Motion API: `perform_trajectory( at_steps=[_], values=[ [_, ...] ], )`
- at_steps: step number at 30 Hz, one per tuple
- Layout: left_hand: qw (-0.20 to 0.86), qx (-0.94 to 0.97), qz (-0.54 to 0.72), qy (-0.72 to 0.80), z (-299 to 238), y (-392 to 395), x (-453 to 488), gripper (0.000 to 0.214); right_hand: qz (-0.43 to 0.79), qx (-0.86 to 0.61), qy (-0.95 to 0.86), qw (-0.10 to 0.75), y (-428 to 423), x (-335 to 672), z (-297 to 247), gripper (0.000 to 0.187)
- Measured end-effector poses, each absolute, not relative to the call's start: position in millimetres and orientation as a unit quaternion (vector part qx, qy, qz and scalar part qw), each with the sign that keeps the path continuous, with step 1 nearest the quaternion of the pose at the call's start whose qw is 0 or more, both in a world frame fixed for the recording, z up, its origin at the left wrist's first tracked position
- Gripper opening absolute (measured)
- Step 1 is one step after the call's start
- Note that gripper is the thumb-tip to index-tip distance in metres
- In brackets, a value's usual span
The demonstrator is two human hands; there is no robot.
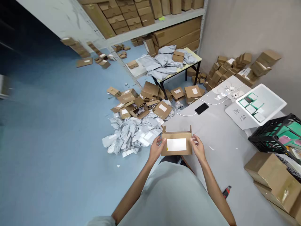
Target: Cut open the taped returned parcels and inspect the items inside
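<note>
Between my two hands is a small brown cardboard box [176, 135] with a white label [176, 144] on the side facing me. Flaps stand up at its far corners; how much is inside cannot be seen. My left hand [155, 150] grips the box's left end, thumb on the labelled side. On the right end, my right hand [198, 147] holds it the same way. The box is at the near left edge of the grey table [218, 169]. Farther along the tabletop lies a black phone [201, 108], with a white cable beside it.
A red and black box cutter [226, 191] lies on the table at right. Beyond it are a black crate [265, 138], a white bin [244, 121] and stacked cartons [270, 172]. Opened boxes [141, 106] and grey mailer bags [134, 131] cover the floor ahead. Behind stands a low table [197, 58].
</note>
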State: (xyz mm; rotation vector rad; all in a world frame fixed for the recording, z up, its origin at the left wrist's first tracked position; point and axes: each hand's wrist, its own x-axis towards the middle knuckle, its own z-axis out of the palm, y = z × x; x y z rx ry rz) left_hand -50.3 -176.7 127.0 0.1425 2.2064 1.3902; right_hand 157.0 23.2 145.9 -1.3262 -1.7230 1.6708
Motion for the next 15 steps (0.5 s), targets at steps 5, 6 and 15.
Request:
perform_trajectory(
  at_steps=[5, 6, 15],
  values=[
    [0.143, 0.088, 0.463, 0.870, 158.7, -197.5, -55.2, 0.074, 0.588, -0.440, -0.651, 0.194, 6.7, 132.2, 168.0, 0.075],
    [0.127, 0.097, 0.450, 0.879, 163.7, -199.4, -60.9, 0.073, 0.590, -0.435, -0.652, 0.196, 4.4, 124.0, 172.9, 0.075],
    [0.161, 0.033, 0.532, 0.831, 183.2, -228.7, -139.4, 0.094, 0.573, -0.383, -0.689, 0.223, -32.0, 11.0, 219.3, 0.084]
  ],
)
